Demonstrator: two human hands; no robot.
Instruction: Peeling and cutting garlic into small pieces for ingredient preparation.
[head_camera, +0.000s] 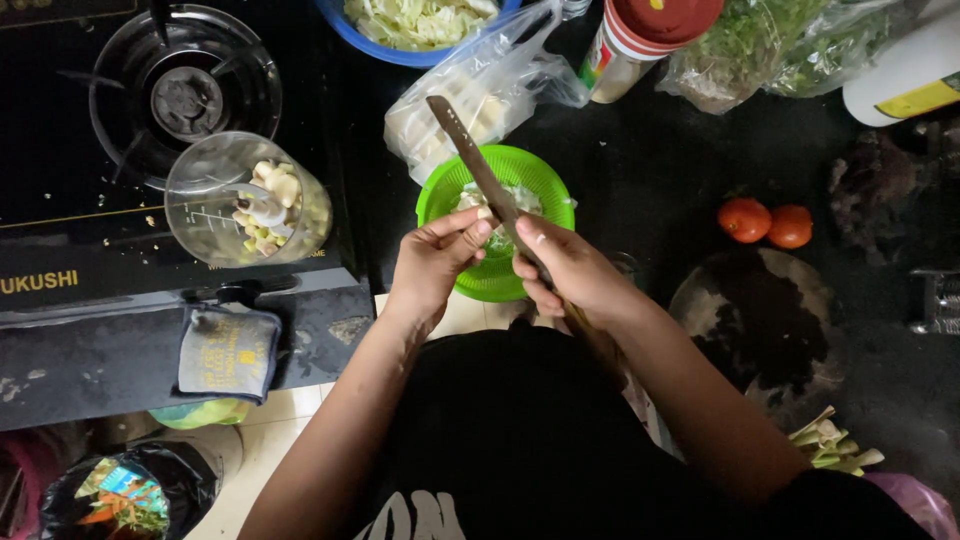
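My right hand (572, 268) grips a long knife (470, 158) whose blade points up and away over a green colander (540, 190). My left hand (435, 262) pinches a small pale garlic clove (484, 213) against the blade, just above the colander. Pale peelings lie inside the colander. To the left, a clear chopper cup (215, 228) with several peeled garlic cloves (278, 185) lies tilted on a black gas stove (80, 230).
A plastic bag of pale pieces (470, 95) and a blue bowl of shredded cabbage (420, 25) sit behind the colander. A red-lidded jar (640, 40), bagged greens (790, 45), two tomatoes (767, 223), a round dark board (765, 320) and lemongrass stalks (832, 448) lie to the right.
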